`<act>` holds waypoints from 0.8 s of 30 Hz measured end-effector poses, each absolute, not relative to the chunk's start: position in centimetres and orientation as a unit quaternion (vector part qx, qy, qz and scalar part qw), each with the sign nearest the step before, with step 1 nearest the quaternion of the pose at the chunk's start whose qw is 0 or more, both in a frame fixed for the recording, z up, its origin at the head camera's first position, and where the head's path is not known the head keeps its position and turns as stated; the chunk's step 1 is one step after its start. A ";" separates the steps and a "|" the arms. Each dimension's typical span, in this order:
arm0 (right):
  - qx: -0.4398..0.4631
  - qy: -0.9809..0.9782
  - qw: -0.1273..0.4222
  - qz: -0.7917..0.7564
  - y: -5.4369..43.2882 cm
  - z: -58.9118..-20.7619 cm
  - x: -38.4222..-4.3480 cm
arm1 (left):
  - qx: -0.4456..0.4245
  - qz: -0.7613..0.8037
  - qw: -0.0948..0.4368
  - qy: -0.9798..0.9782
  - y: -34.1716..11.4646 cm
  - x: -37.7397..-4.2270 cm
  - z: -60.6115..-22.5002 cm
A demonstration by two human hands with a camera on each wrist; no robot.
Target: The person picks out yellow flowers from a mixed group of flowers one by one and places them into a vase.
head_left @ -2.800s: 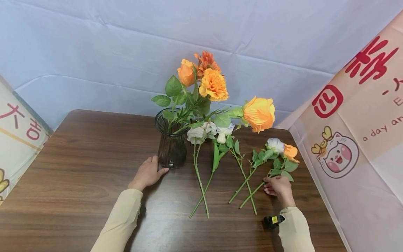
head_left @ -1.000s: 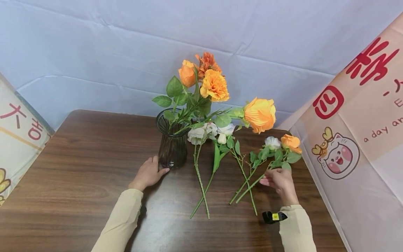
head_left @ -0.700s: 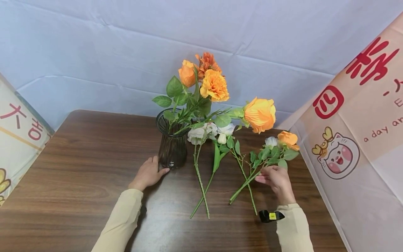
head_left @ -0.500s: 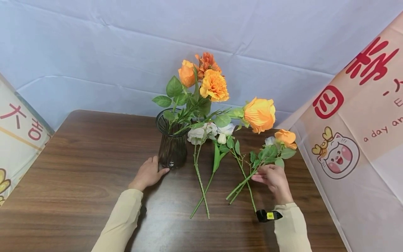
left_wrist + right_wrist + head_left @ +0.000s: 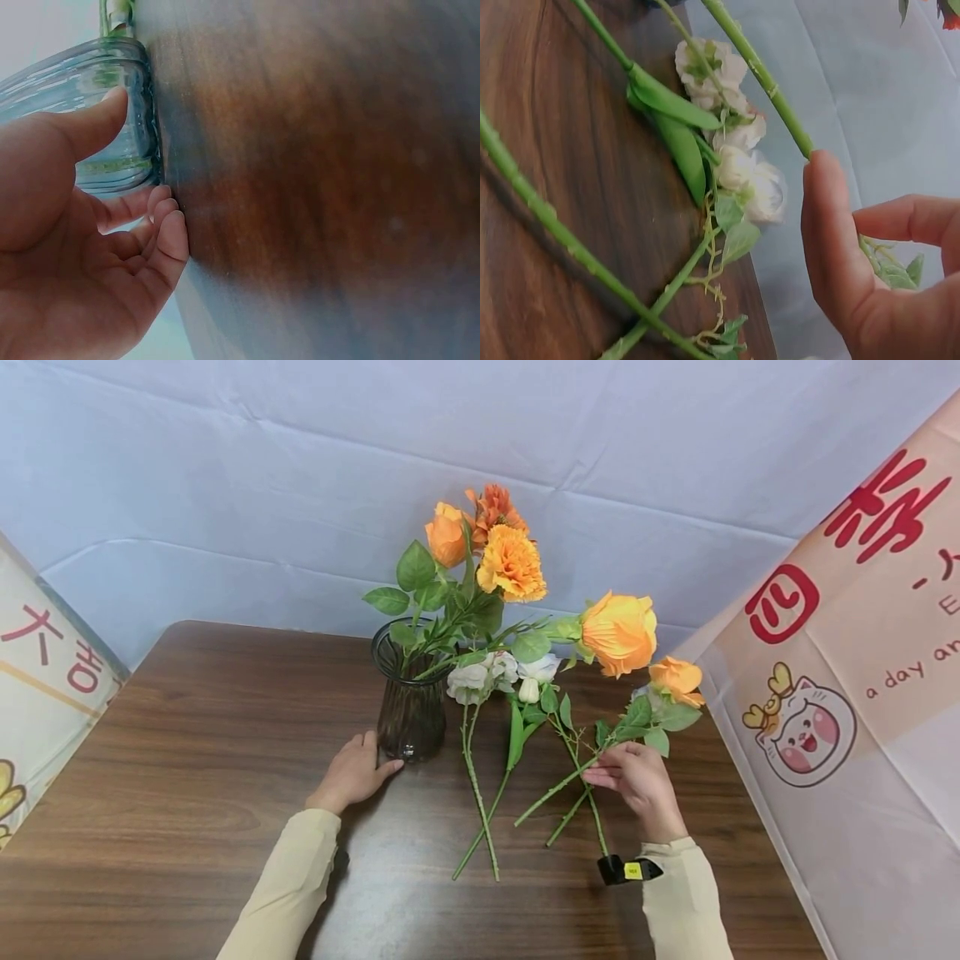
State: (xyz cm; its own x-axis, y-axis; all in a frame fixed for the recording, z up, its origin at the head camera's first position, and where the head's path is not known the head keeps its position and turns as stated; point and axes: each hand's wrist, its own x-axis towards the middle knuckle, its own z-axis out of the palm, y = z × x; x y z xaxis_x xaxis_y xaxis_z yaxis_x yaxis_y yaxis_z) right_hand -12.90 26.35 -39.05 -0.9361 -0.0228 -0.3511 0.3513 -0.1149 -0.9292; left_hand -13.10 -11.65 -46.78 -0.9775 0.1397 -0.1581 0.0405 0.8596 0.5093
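In the head view a dark ribbed glass vase (image 5: 410, 718) holds several orange flowers (image 5: 512, 562). My left hand (image 5: 354, 774) grips the vase low at its base, thumb on the near side; the left wrist view shows the thumb (image 5: 101, 124) over the glass and the fingers beyond it, by the table. My right hand (image 5: 636, 783) pinches the green stem of an orange rose (image 5: 676, 680) between thumb and fingers. Its stem end (image 5: 534, 812) points left, above the table, and its leaves partly hide a pale flower behind. In the right wrist view the pinched stem (image 5: 769, 82) rises from the fingertips.
White flowers (image 5: 471, 683) with crossed stems lie on the wooden table (image 5: 225, 735) right of the vase. Beside my right hand lie other green stems (image 5: 570, 817). A large yellow-orange rose (image 5: 618, 633) leans out of the vase to the right. A pale cloth wall (image 5: 300, 510) stands behind.
My right hand has lifted the orange rose and moved it left and slightly up, so its stem end is apart from the other stems. My left hand stays at the vase.
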 end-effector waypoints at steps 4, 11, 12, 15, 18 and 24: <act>0.112 0.639 0.132 -0.749 25.8 -38.9 -13.0 | 0.046 0.262 0.096 0.959 -11.6 -13.2 -46.8; 0.097 0.606 0.140 -0.777 24.9 -38.7 -13.1 | 0.049 0.258 0.095 0.960 -11.6 -13.1 -46.7; 0.095 0.601 0.141 -0.781 24.8 -38.7 -13.1 | 0.048 0.258 0.096 0.960 -11.6 -13.1 -46.7; 0.088 0.587 0.142 -0.792 24.5 -38.5 -13.1 | 0.048 0.258 0.096 0.960 -11.6 -13.1 -46.7; 0.082 0.577 0.141 -0.801 24.3 -38.3 -13.2 | 0.048 0.261 0.093 0.960 -11.6 -13.1 -46.6; 0.077 0.574 0.134 -0.804 23.8 -37.5 -13.2 | 0.054 0.264 0.080 0.960 -11.7 -13.1 -46.8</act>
State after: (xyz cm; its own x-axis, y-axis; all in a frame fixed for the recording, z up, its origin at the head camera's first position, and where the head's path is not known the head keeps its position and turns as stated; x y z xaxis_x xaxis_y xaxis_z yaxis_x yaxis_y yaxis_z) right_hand -13.19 23.82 -37.52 -0.9524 -0.1262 -0.2773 0.3033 -0.3046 -0.9029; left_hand -13.13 -11.74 -46.84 -0.9815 0.1459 -0.1242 0.0619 0.8550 0.5150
